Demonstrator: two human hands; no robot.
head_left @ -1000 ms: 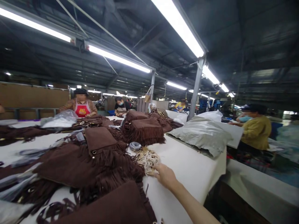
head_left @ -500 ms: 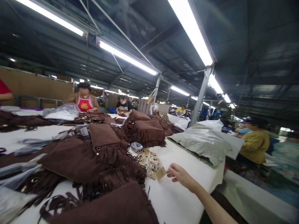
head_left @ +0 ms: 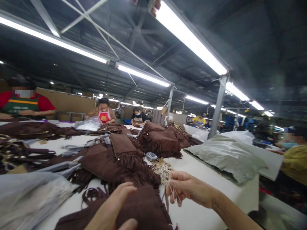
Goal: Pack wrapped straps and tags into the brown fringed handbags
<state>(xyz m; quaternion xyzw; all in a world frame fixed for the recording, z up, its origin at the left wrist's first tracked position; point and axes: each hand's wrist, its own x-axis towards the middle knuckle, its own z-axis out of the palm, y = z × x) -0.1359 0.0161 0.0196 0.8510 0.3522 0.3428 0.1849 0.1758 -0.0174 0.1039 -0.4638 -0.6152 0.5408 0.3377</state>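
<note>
My right hand (head_left: 183, 188) is closed in a pinch on a paper tag with white string, whose loops dangle below the fingers. Just behind it lies a heap of white strings (head_left: 163, 172) with tan tags. Over the nearest brown fringed bag (head_left: 146, 207) my left hand (head_left: 115, 204) is stretched out with thumb and fingers apart. It holds nothing that I can see, and whether it touches the bag I cannot tell. Beyond the hands, a small brown bag (head_left: 122, 146) with a metal ring rests on other fringed bags.
A roll of grey tape (head_left: 151, 156) sits behind the strings. Clear plastic wrapping (head_left: 28, 195) covers the left front. More fringed bags (head_left: 163, 140) are piled farther back. A greenish-grey sheet (head_left: 223, 153) lies at the right edge of the white table (head_left: 199, 210). Several co-workers sit around.
My right hand has closed on a tag and its string, where before it was open beside them. My left hand has come into view over the front bag. The view has swung left.
</note>
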